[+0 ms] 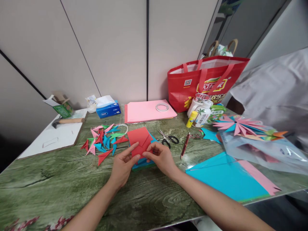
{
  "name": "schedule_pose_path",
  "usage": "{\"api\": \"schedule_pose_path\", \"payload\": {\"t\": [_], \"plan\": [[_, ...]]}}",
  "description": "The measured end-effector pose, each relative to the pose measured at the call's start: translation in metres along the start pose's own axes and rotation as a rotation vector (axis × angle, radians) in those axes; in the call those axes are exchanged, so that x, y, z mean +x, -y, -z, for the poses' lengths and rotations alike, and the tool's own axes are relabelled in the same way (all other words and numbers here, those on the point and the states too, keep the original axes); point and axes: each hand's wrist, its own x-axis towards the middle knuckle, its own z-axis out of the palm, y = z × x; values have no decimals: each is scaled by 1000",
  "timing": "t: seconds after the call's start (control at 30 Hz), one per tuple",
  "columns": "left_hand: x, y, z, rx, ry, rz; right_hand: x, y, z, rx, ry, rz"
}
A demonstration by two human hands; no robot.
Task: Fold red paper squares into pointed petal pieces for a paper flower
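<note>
A red sheet of paper, with a folded flap on its right side, is held up between both hands over the table. My left hand pinches its lower left edge, with the index finger lying across the front. On the lower right edge, the thumb and fingers of my right hand are closed on the same paper. Blue paper lies beneath it, partly hidden. Left of the hands is a loose pile of folded paper pieces in red, pink, blue and green. Black-handled scissors lie just beyond my right hand.
A dark red pen, a yellow glue stick and blue paper sheets are to the right. Behind stand a tissue box, pink paper and a red bag. A hammer lies on a white board.
</note>
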Motion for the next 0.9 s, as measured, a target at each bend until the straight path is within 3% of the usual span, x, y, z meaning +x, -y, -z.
{"api": "schedule_pose_path", "payload": {"t": [0.53, 0.73, 0.9], "plan": [[1, 3, 1, -9, -24, 16, -1, 1, -2, 27, 0, -14], [-1, -4, -2, -170, 4, 58, 0, 0, -1, 4, -6, -7], [-2, -2, 0, -52, 44, 18, 0, -2, -1, -11, -1, -9]]}}
